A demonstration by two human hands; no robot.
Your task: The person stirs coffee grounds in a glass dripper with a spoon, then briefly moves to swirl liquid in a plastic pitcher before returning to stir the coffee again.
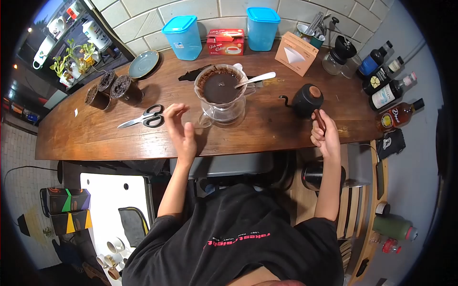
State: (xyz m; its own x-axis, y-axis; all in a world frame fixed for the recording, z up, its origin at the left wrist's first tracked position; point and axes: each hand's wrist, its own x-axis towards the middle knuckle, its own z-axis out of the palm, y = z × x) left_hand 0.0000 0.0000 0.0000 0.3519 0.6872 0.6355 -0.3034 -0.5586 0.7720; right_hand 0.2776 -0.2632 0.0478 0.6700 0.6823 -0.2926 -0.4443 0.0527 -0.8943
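Note:
My right hand (326, 131) is wrapped round the wooden handle of a black gooseneck kettle (306, 101) at the right of the counter. Its thin spout points left. My left hand (180, 127) is raised, empty, with fingers apart and curled, between the scissors (145, 117) and the glass server (223, 116). On that server sits a dripper with a paper filter (202, 90), filled with dark wet coffee (219, 90). A white spoon (257, 78) rests in it, its handle sticking out to the right.
Left on the wooden counter (267, 131) stand several cups of dark grounds (127, 90) and a grey plate (143, 64). Blue-lidded canisters (183, 40), a red tea box (225, 43) and a filter box (296, 53) line the wall. Bottles (387, 94) and a hand grinder (339, 53) are at right.

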